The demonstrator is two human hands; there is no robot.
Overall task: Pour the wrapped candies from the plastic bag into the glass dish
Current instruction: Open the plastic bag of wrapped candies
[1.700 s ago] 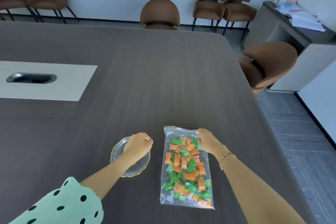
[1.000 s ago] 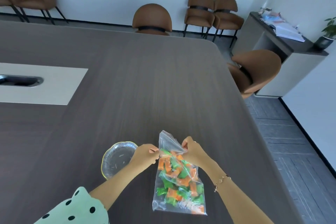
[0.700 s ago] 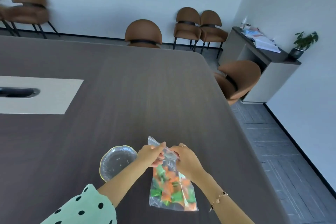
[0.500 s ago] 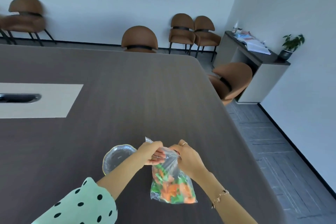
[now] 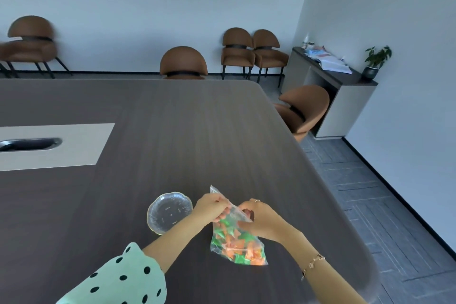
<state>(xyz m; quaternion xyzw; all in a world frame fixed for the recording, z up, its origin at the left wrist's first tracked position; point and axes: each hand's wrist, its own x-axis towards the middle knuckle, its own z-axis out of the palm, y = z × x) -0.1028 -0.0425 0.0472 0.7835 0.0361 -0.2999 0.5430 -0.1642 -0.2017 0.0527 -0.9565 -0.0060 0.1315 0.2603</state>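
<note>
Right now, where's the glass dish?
In the head view, the glass dish sits empty on the table, just left of the left hand gripping the candy bag.

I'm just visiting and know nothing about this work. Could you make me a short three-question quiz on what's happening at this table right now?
1. True or false: the glass dish already holds candies.
2. Which hands have a grip on the plastic bag? A) left only B) right only C) both
3. Fill in: the candies in the bag are wrapped in orange and ____.

Key
1. False: the dish looks empty, and it sits on the table to the left of the bag.
2. C: the left hand and the right hand both pinch the bag near its top.
3. Green.
</note>
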